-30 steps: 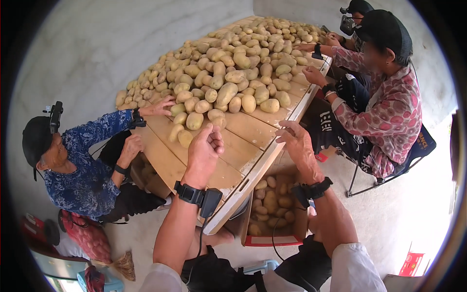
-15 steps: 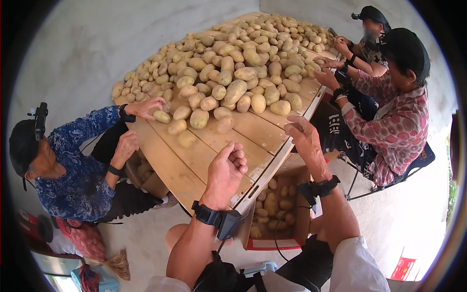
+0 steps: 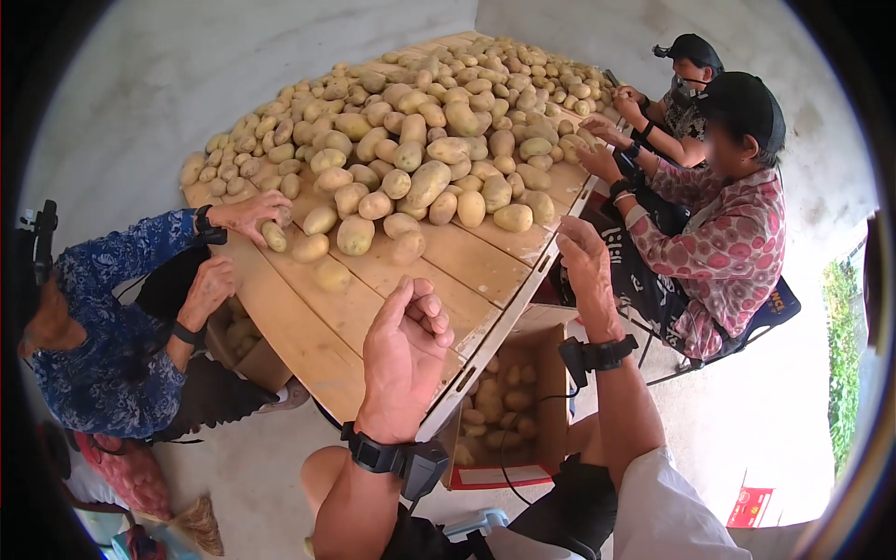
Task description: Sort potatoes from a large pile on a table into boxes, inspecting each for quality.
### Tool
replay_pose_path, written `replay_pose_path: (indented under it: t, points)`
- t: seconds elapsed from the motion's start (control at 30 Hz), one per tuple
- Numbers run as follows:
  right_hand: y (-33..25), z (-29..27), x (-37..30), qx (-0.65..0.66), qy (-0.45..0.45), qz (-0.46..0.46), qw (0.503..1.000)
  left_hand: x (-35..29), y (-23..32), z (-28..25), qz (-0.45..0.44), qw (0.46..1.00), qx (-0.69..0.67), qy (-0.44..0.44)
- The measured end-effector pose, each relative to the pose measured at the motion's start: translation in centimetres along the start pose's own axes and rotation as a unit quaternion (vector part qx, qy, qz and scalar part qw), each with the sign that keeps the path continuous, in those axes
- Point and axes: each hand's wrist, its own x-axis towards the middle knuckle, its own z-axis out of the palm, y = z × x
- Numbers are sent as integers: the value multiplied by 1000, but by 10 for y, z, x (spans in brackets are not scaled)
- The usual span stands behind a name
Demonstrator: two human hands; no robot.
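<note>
My left hand (image 3: 407,343) hovers over the near edge of the wooden plank table (image 3: 303,322), palm turned inward. Its fingers curl loosely, the thumb stands off from them, and no object shows in the palm. My right hand (image 3: 588,271) is raised beside the table's right edge, fingers half bent and apart, with nothing seen in it. A big heap of potatoes (image 3: 439,140) covers the far part of the table. Closest to my left hand lies a single potato (image 3: 332,275) at the front of the heap. Neither hand touches a potato.
Below the right table edge stands a cardboard box (image 3: 553,425) holding potatoes. At left, a person in blue (image 3: 117,317) grips a potato (image 3: 273,235); another box (image 3: 261,366) of potatoes is beneath. Two people sit along the right side, one in a patterned pink shirt (image 3: 714,247).
The view has shifted slightly, moving the scene left. My left hand's fingers have loosened a little, and my right hand looks more upright. The person at left now has a potato in hand.
</note>
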Motion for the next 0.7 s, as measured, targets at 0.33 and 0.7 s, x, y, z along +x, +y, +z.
replay_pose_path:
  t: [0.33,0.7]
  points:
    - [-9,40,2,-119,-62,-111,985,0,31,-6,83,993,-76,33]
    - [-45,126,91,-273,-184,-170,929,-1,48,-6,119,987,-102,47]
